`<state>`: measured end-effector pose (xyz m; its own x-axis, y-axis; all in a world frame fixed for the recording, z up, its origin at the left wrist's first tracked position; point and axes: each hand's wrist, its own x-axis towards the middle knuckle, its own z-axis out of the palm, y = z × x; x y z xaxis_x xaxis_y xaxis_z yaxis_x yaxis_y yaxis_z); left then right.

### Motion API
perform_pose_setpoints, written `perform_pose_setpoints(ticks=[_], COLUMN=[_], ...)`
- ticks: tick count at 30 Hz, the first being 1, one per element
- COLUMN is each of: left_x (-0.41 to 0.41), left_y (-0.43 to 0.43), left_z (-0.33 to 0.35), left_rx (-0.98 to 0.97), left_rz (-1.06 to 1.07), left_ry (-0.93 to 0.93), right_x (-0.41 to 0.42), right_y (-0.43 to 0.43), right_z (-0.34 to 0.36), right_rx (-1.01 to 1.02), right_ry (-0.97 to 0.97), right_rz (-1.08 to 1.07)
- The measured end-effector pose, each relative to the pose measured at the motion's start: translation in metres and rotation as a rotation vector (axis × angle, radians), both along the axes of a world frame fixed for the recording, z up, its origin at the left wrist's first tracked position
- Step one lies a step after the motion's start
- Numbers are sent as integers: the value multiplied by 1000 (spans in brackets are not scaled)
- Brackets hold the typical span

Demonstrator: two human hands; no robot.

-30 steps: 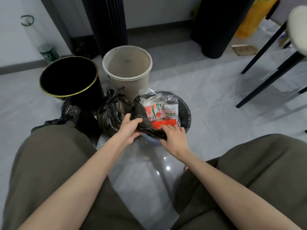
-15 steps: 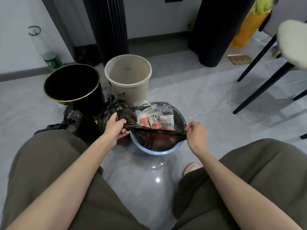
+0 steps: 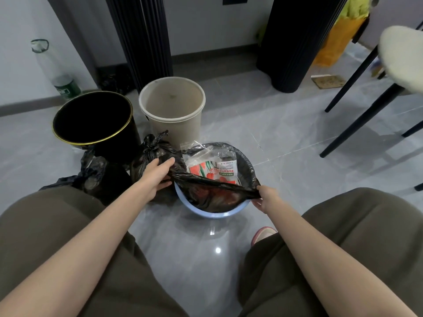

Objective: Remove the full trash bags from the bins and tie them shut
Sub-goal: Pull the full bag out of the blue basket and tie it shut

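Observation:
A low blue bin on the floor between my knees holds a black trash bag stuffed with printed plastic packaging. My left hand grips the bag's near rim at the left, and my right hand pinches the same rim at the right. The rim is stretched taut between them, lifted off the bin's near edge. Two tied black bags lie to the left: one just behind my left hand, another by my left knee.
An unlined black bin with a gold rim and an unlined beige bin stand behind. Black chair legs are at the right, dark fluted columns at the back, a plastic bottle by the wall.
My hands, together at the bag's near rim a second ago, have moved apart to its two sides, pulling the rim taut and off the bin's near edge.

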<state>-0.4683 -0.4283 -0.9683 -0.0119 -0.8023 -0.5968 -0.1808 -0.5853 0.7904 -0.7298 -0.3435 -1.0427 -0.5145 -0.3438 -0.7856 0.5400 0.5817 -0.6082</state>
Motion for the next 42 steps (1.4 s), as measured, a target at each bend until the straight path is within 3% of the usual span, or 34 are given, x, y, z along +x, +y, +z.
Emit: perform_pose_setpoints(ticks=[2,6,9,12,16,23,27,30,35,39,41,42], left_x=[0,0,-3,-14,-24,-15,-10,-7,-4,-3,0,1], left_y=[-2,-9,-12,-9,-5,-7,-10,-10,-13,-11,-12,-12], left_z=[-3,-11,-10,1,10,8,-4,-3,11,16,15,16], left_rx=[-18,8,-8,-87,-188,-177,-189,-290,-526,-553,-524,-499], left_rz=[24,21,21,-60,-126,46,24,-21,150,233,258,270], left_ry=[30,126,176,140,93,-121,-257,-342,-171,-95,-105,-116], right_x=[-5,-9,-6,7,24,21,21,21,28,26,23,22], right_y=[-7,-21,-36,-44,-36,-48,-61,-66,-57,-39,-32,-28], right_z=[-4,9,39,69,84,82,77,77,89,80,74,71], right_rx=[-56,-132,-339,-450,-297,-102,85,61,-339,-224,-70,-2], right_ry=[33,144,251,411,709,1091,1304,1310,961,735,785,916], right_rz=[-80,35,29,211,608,987,1240,1124,464,179,262,395])
